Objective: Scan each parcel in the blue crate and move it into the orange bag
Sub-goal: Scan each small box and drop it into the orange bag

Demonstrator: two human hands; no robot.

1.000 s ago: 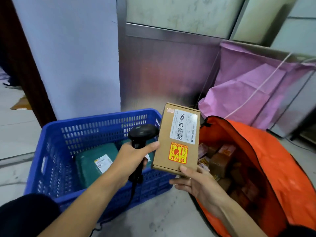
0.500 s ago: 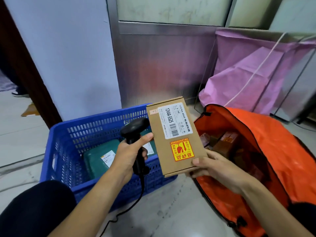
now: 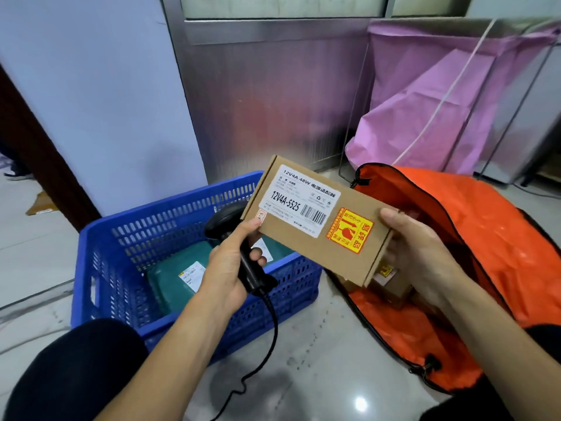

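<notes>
Your right grip (image 3: 419, 253) pinches the cardboard parcel (image 3: 315, 221) by its 4 o'clock end; your left grip (image 3: 227, 265) clasps the scanner (image 3: 252, 271), thumb on the 10 o'clock corner. The parcel's long axis runs 10 to 4, pointing into the mouth of the orange bag (image 3: 485, 238), nearest your right.

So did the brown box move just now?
Yes. The box has turned from standing on end to lying sideways, and it has swung right, away from the blue crate and over the orange bag opening.
</notes>
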